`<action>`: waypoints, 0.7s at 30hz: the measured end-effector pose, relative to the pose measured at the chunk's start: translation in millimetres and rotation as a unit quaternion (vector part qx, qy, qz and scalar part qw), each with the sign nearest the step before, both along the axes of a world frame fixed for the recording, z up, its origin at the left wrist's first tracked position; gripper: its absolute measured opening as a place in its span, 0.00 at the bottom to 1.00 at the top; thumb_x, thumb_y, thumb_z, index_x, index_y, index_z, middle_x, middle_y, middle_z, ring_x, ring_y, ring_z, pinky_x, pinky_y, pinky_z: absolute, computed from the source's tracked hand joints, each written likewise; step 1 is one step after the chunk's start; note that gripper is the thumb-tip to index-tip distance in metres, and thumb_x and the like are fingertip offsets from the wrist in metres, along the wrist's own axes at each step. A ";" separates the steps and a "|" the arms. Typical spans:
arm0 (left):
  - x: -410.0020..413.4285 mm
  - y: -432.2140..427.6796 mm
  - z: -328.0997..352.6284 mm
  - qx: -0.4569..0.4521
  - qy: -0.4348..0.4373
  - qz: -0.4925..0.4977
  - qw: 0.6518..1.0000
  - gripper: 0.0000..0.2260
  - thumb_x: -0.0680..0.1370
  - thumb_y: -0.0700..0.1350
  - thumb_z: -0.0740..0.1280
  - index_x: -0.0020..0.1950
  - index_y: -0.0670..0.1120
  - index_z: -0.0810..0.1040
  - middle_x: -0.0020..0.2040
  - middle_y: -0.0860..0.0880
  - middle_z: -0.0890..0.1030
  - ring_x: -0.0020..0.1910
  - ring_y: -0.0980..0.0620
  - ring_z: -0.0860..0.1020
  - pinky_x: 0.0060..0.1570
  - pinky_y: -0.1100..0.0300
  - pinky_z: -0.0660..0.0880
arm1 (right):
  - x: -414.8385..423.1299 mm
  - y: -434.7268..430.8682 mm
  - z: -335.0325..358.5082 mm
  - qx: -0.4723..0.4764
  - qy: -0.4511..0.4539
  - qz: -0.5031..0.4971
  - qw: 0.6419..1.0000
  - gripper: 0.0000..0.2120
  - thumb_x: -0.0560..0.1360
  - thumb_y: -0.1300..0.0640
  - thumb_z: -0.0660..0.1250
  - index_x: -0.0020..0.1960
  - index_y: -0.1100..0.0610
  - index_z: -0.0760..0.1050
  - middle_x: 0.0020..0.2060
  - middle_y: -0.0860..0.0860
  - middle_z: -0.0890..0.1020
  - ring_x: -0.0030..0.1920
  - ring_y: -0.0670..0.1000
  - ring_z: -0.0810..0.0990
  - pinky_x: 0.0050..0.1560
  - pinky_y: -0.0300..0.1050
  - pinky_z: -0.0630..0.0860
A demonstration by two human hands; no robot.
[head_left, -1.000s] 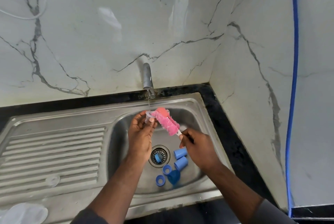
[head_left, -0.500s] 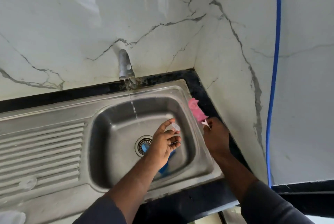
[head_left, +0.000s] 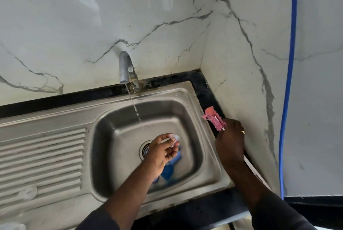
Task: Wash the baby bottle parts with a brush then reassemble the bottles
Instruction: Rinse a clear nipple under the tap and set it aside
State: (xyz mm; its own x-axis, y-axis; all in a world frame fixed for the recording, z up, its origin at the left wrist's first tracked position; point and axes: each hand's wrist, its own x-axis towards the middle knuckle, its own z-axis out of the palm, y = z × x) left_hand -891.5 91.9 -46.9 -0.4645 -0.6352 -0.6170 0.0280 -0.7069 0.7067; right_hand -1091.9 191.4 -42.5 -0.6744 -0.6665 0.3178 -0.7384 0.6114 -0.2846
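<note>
Right, starting at the left edge of the sink (head_left: 185, 91): the ribbed drainboard (head_left: 42, 155) stretches across that side, and near its front-left corner 1 small clear round piece (head_left: 27, 193) lies flat on the ribs.

Now across to the basin. At the back edge the steel tap (head_left: 126, 68) is running, a thin stream of water (head_left: 135, 106) falling at a slant onto the basin floor, just behind the drain (head_left: 145, 149).

And there's the left hand (head_left: 159, 153), out over the middle of the basin, in front of the stream and not under it. Thumb and fingertips are pinched together on a small clear bottle part (head_left: 175, 138), held up above the drain, with the other fingers curled loosely beneath. Under that hand, on the basin floor toward the front, sit the blue bottle parts (head_left: 168, 171). They're blurred and half covered by the wrist, so I can't count them.

Moving on to the right rim. The right hand (head_left: 230, 145) is over the right edge of the sink, its back toward us, closed round the handle of the pink brush (head_left: 213, 119). The fingers themselves are hidden behind the knuckles. The brush head points toward the back-right corner, over the black counter strip (head_left: 202, 85) between the sink rim and the marble wall (head_left: 241, 63); whether it touches the strip, I can't tell.

Far right, a blue hose (head_left: 288, 81) hangs down the wall.
</note>
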 end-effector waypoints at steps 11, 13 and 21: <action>44.9 -91.8 1.8 -0.016 0.006 0.160 0.987 0.10 0.83 0.42 0.64 0.62 0.47 0.80 0.41 0.47 0.81 0.37 0.52 0.77 0.42 0.57 0.74 | 116.9 -146.7 11.6 0.060 -0.411 0.214 0.884 0.15 0.81 0.54 0.64 0.67 0.54 0.76 0.56 0.47 0.81 0.57 0.47 0.79 0.54 0.40 0.69; 47.2 -111.2 5.9 -0.030 0.013 0.163 0.986 0.10 0.82 0.41 0.65 0.61 0.48 0.81 0.41 0.47 0.81 0.37 0.53 0.77 0.42 0.58 0.74 | 130.2 -180.4 18.8 0.051 -0.450 0.227 0.862 0.14 0.82 0.55 0.62 0.67 0.56 0.75 0.50 0.46 0.79 0.49 0.46 0.77 0.51 0.41 0.68; 51.9 -160.3 11.5 -0.036 0.038 0.240 0.969 0.11 0.77 0.30 0.68 0.57 0.39 0.80 0.49 0.42 0.85 0.48 0.47 0.84 0.47 0.58 0.82 | 140.1 -234.3 27.8 0.036 -0.499 0.249 0.829 0.14 0.81 0.61 0.66 0.67 0.58 0.78 0.57 0.54 0.84 0.54 0.47 0.81 0.57 0.40 0.77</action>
